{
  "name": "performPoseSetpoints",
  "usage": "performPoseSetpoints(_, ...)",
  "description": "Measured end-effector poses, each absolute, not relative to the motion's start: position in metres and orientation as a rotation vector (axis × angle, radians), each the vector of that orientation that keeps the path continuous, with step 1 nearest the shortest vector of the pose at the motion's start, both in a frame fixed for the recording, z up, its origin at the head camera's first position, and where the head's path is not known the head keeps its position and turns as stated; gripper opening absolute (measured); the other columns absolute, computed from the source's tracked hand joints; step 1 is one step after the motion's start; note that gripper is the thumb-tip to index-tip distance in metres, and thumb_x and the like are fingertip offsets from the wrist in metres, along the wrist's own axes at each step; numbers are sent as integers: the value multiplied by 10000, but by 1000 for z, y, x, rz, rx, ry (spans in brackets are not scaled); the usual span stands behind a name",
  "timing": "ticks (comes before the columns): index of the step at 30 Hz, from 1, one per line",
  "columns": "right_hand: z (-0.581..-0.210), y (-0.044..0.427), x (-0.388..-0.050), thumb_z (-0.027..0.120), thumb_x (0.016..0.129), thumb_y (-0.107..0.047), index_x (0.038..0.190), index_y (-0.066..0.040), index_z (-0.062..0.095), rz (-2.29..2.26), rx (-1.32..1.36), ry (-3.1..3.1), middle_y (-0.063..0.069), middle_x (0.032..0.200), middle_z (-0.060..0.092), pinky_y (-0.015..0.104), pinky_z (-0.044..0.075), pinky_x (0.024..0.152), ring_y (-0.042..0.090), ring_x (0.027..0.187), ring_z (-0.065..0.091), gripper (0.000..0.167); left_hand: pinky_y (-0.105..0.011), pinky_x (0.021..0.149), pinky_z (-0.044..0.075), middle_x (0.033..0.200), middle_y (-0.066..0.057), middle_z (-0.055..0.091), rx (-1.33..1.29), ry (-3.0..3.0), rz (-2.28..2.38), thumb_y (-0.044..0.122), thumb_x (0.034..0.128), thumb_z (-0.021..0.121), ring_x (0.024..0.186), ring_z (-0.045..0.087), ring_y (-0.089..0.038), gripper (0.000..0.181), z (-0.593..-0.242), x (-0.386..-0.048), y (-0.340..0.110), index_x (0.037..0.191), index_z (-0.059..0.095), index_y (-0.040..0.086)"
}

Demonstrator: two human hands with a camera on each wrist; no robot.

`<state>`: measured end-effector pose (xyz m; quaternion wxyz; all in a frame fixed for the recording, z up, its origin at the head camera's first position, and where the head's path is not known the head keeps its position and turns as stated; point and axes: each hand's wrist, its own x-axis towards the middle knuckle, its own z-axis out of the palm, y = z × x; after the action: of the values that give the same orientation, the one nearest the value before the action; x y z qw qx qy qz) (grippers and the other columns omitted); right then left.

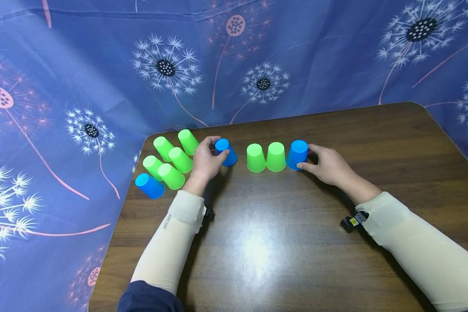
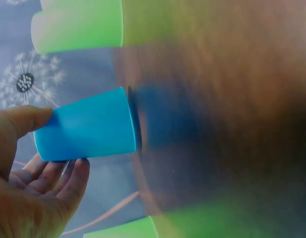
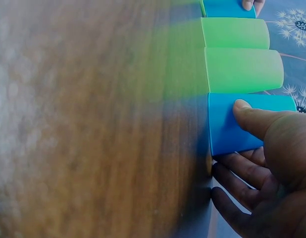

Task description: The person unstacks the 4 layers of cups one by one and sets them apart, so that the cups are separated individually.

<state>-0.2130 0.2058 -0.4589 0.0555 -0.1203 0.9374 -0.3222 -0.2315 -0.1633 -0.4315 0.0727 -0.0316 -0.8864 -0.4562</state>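
Note:
My left hand (image 1: 207, 162) pinches an upside-down blue cup (image 1: 227, 152) between thumb and fingers near its narrow top. In the left wrist view a thin dark gap shows under part of this cup's rim (image 2: 135, 121), so it seems slightly lifted or tilted. To the right, two green cups (image 1: 256, 158) (image 1: 275, 157) stand upside down side by side. Beside them a second blue cup (image 1: 297, 154) stands rim down, and my right hand (image 1: 329, 164) holds it, thumb (image 3: 249, 115) on the near side and fingers at its right side. That cup touches or nearly touches the green one.
Left of my left hand several green cups (image 1: 171, 176) stand upside down in a cluster, with one blue cup (image 1: 150, 186) at its near end. The brown wooden table (image 1: 257, 242) meets a blue dandelion-print cloth (image 1: 316, 65) at the back and left.

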Motion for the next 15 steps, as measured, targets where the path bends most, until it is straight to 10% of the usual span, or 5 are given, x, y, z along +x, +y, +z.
performPoseSetpoints(15, -459, 205, -213, 752, 989, -391, 1455, -23, 541, -975, -353, 2844, 258, 1374, 623, 682, 443, 1049, 471, 1301, 554, 631, -378, 1002, 535, 1335, -166, 635, 141, -2615, -1339, 164, 967, 773, 1200, 630, -280, 506, -428, -266, -178, 1413, 576, 31)
